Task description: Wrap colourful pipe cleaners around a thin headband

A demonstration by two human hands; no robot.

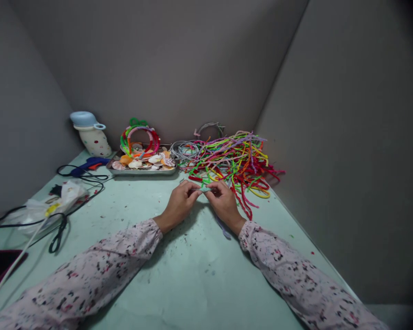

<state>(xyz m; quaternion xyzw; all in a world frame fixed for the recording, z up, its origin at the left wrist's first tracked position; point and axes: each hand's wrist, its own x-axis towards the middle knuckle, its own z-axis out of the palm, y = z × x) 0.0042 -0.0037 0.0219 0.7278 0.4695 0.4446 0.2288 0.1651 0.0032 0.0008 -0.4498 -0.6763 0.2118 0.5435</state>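
Observation:
My left hand (pixel 180 201) and my right hand (pixel 225 204) meet above the middle of the table, fingertips pinched close together. Between them they grip a short green pipe cleaner (pixel 204 188), which looks wrapped on a thin grey strand; the fingers partly hide it. A pale purple pipe cleaner (pixel 223 229) lies on the table beside my right wrist. Just beyond my right hand spreads a heap of colourful pipe cleaners (pixel 241 153). Past my left hand stands a metal tray (pixel 142 172) of seashells (pixel 154 159).
Pipe-cleaner-wrapped hoops (pixel 154 142) rest on the tray. A coil of grey wire (pixel 186 150) and a grey hoop (pixel 209 124) lie behind. At left are a blue-lidded bottle (pixel 94 137), a blue glue gun (pixel 86 167), black cable (pixel 58 236) and a plastic bag (pixel 70 195). Grey walls enclose the table.

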